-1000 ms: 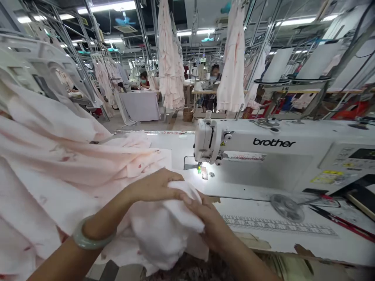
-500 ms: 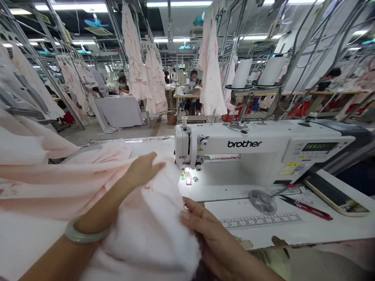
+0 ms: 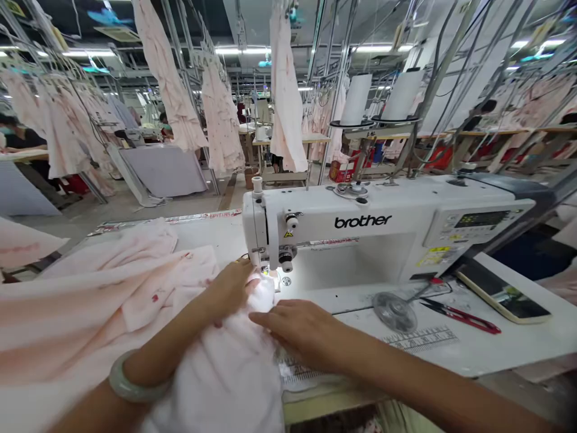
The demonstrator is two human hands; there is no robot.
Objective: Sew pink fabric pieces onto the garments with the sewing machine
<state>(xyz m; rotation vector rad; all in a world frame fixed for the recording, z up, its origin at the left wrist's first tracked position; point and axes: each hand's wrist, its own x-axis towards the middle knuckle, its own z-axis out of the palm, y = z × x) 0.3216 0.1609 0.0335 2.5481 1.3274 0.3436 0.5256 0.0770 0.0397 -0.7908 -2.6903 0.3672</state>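
Note:
A pale pink garment (image 3: 175,294) with small red prints spreads over the left of the table and hangs down in front. My left hand (image 3: 229,288), a pale green bangle (image 3: 130,382) on its wrist, grips the cloth right beside the needle area of the white sewing machine (image 3: 383,198). My right hand (image 3: 302,328) is closed on the near right edge of the same cloth, its fingers pointing left and partly hidden. Part of the cloth lies at the lit presser foot (image 3: 268,273), which the left fingers partly cover.
Right of my hands lie a clear round dish-like piece (image 3: 395,313), red-handled thread snips (image 3: 462,316) and a phone (image 3: 502,288). A printed ruler (image 3: 421,341) runs along the table. Behind the machine stand white thread cones (image 3: 356,99). Pink garments (image 3: 220,114) hang beyond, with co-workers farther back.
Both hands have brought the cloth to the presser foot from the left and front. My right hand has turned over the cloth, palm down. The view has shifted right.

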